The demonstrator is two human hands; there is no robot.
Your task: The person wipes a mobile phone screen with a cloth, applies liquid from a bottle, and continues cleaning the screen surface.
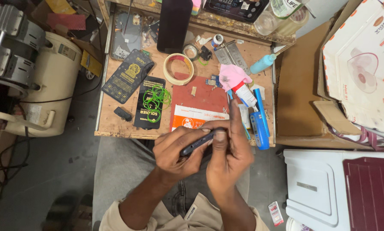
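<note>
there is only one view, from a camera worn on the person's head. it looks almost straight down. the two hands, left hand [175,149] and right hand [228,156], are close below the lens, at the lower middle of the frame, and the forearms enter from the bottom edge. the wooden tabletop [110,124] is a little farther, in the upper middle of the frame, with its far edge cut by the top border. the grey floor [68,171] is seen at lower left, a cardboard box [299,85] at the right, a white cabinet [316,188] at lower right. no second view shares the scene.
</note>
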